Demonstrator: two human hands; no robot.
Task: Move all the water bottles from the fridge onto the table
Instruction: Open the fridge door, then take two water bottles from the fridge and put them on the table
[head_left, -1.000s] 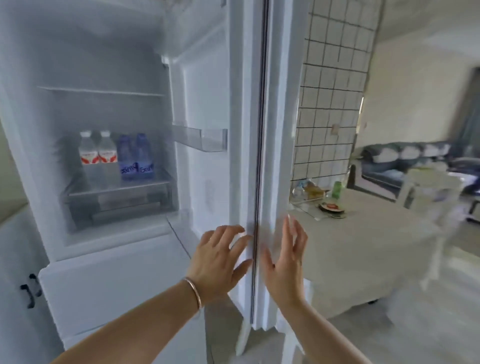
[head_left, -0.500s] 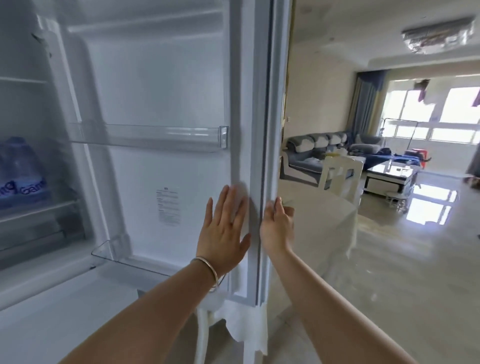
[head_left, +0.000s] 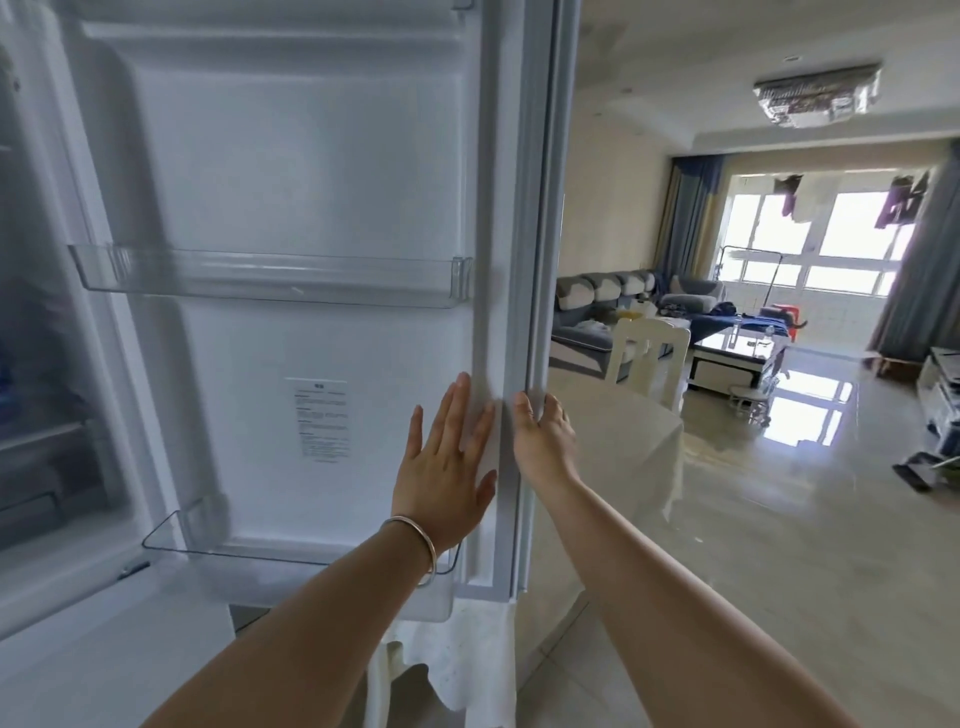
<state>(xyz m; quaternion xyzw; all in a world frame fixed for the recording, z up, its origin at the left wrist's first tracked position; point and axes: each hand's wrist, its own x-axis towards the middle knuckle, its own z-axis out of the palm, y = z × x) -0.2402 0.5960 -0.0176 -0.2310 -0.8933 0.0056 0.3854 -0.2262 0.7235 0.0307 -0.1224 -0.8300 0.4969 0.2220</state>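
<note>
My left hand (head_left: 445, 457) presses flat, fingers straight toward 12 o'clock, on the fridge door (head_left: 311, 208); my right hand (head_left: 543, 439) curls around its edge.

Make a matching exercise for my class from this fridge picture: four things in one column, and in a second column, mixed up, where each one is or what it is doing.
Things
1. left hand
2. right hand
3. bracelet
4. white chair

Places or states
A. grips the outer edge of the fridge door
B. stands at the far end of the table
C. lies flat against the door's inner side
D. sits round the left wrist

Pairs: 1-C, 2-A, 3-D, 4-B
</note>
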